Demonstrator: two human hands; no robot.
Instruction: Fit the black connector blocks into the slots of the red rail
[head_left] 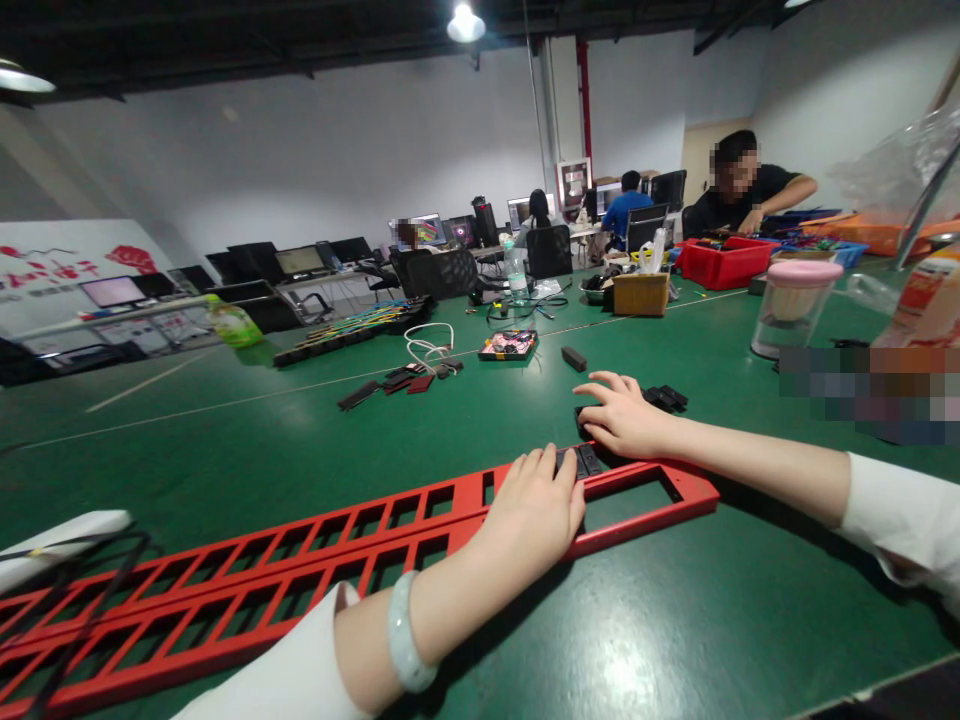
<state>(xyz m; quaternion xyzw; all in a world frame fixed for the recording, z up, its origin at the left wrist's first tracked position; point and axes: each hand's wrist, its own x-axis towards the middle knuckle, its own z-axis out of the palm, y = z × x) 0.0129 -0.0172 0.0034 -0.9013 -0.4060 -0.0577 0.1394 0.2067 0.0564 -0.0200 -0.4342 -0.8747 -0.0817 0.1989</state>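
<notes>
A long red metal frame with two rows of slots lies across the green table. My left hand rests flat on it, fingers stretched over the upper row. Under and beside those fingertips, black rectangular modules fill a few slots. My right hand is just beyond the frame's right part, thumb and index finger closed on a black module, partly hidden by the fingers. Behind the right wrist lies a small group of black modules.
A single dark block and a shallow box lie farther back. Dark strips and a white cable are left of it. A pink-lidded jar stands right. Black cables cross the frame's left end. A co-worker sits behind a red bin.
</notes>
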